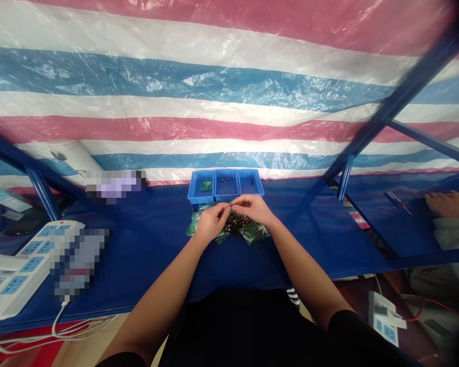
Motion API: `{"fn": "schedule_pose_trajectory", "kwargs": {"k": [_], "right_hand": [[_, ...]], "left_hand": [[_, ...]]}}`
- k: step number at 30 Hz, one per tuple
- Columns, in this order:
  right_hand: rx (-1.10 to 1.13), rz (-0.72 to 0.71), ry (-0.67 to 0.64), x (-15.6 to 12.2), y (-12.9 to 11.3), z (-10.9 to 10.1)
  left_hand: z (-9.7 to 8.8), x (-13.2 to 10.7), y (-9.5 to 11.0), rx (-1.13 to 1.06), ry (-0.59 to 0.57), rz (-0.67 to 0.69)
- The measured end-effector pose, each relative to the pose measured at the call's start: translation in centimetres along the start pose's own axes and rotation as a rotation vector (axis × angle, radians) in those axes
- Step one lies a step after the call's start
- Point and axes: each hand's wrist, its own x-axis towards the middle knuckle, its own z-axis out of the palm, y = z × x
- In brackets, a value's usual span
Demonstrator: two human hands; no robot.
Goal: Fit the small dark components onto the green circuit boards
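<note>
My left hand (211, 220) and my right hand (253, 208) meet over a heap of small green circuit boards (252, 233) and dark little parts (235, 222) on the blue table cover (145, 244). Both hands are closed in a pinch, fingertips nearly touching, holding one small piece between them that is too small to name. Just behind the heap stand three joined blue bins (226, 184); the left bin holds a green piece, the middle one a small dark part.
A white power strip (19, 265) with cables lies at the left edge. Blue steel frame bars (390, 109) cross on the right. Another person's hand (445, 204) rests on the neighbouring table near a screwdriver (398, 202). A striped tarpaulin (214, 86) hangs behind.
</note>
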Motion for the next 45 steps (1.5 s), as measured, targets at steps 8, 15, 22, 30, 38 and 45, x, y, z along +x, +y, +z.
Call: {"fn": "schedule_pose_trajectory", "kwargs": {"k": [8, 15, 22, 30, 38, 45], "right_hand": [[0.03, 0.032, 0.004, 0.1, 0.1, 0.0], [0.011, 0.089, -0.027, 0.0, 0.2, -0.2], [0.231, 0.114, 0.126, 0.4, 0.3, 0.9], [0.023, -0.012, 0.166, 0.3, 0.6, -0.3], [-0.626, -0.097, -0.203, -0.2, 1.1, -2.1], [-0.711, -0.154, -0.185, 0.1, 1.1, -1.6]], "left_hand": [[-0.2, 0.0, 0.3, 0.01, 0.013, 0.023], [-0.5, 0.0, 0.3, 0.033, 0.091, -0.019], [-0.7, 0.0, 0.6, 0.034, 0.243, -0.088], [-0.6, 0.0, 0.6, 0.035, 0.225, -0.097], [-0.5, 0.0, 0.7, 0.027, 0.223, -0.114], [-0.5, 0.0, 0.7, 0.019, 0.207, -0.101]]}}
